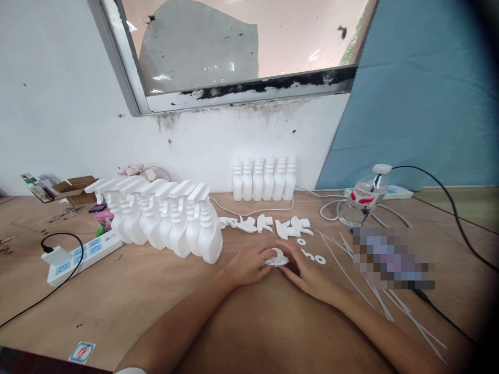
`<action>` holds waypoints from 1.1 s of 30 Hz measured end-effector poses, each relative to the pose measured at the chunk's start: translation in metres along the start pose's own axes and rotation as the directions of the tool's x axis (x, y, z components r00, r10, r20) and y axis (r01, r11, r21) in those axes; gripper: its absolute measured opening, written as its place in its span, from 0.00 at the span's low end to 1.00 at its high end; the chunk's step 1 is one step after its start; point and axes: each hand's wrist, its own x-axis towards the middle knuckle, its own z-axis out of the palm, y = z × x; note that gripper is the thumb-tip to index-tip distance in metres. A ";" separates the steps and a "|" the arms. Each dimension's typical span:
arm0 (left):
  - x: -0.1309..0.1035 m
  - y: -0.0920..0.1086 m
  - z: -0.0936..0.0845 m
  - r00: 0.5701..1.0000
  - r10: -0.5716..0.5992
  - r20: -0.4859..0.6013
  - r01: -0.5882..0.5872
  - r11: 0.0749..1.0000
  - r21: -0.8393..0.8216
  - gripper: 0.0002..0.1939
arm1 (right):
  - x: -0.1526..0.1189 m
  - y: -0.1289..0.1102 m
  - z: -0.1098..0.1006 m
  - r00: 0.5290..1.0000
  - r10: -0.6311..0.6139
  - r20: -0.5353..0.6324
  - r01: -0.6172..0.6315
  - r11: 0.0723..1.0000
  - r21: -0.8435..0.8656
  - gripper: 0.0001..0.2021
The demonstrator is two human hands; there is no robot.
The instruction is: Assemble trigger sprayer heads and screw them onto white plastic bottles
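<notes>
Near the middle of the table, my left hand (249, 262) has its fingers closed on a small white plastic sprayer part (278, 258). My right hand (310, 274) grips the same part from the other side, thumb and fingers bent around it. Its exact shape is partly covered by the fingers. Just beyond my hands lie several loose white trigger sprayer heads (287, 228). White ring washers (319, 259) rest beside my right hand, and thin white tubes (376, 291) are spread farther right.
White spray bottles (210, 234) with heads fitted stand in rows at left. Headless bottles (258, 179) line the wall. A power strip (89, 254) with a black cable sits left. At right are a water bottle (360, 200), a blurred-out device (390, 257) and cables.
</notes>
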 end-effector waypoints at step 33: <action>0.001 0.002 -0.001 0.976 -0.213 -0.032 0.209 0.972 -0.105 0.23 | -0.013 0.091 -0.083 0.873 0.458 -0.165 -0.486 0.800 -0.351 0.10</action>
